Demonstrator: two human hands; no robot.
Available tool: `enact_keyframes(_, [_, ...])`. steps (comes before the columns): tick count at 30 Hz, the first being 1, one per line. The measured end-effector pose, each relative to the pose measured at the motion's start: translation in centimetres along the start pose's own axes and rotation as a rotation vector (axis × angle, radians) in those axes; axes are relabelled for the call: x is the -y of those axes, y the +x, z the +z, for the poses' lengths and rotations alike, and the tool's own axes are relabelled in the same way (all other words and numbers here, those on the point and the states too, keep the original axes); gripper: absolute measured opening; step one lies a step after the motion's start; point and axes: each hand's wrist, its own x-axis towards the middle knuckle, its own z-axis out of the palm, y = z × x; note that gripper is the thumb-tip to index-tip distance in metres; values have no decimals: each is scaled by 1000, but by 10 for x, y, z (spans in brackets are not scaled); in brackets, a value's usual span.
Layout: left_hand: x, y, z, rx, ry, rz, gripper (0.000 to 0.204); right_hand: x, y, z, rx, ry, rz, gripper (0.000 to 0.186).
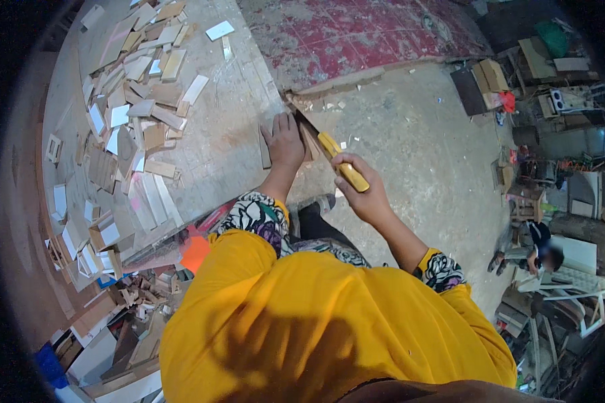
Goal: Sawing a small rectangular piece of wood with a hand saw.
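Yellow-handled, dark-bladed saw, clenched in the right hand, slants just beside the left hand, flat-palmed next to a brown wooden strip.

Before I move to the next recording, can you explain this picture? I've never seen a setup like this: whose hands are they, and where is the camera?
There is no machine here: a person works with two bare hands. The single picture comes from a wide fisheye camera on that person's head, looking down, so edges bend and the yellow clothing fills the bottom.

The left hand lies flat at the edge of a pale work surface, next to a narrow piece of wood. The right hand grips a yellow-handled tool with a long thin blade, probably a saw; its teeth are too small to see.

Many wood offcuts lie heaped on the surface's left side. Far right, another person is bent over.
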Motion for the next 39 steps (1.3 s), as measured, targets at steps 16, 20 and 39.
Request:
enact_keyframes(16, [-5, 7, -14, 55, -30, -13, 35, 39, -28, -41, 82, 24, 215, 28])
enact_keyframes(20, [-10, 4, -10, 12, 11, -40, 36, 20, 14, -34, 30, 35, 228, 27])
enact_keyframes(39, [-9, 4, -13, 28, -17, -81, 38, -75, -74, 9, 46, -53, -72, 28])
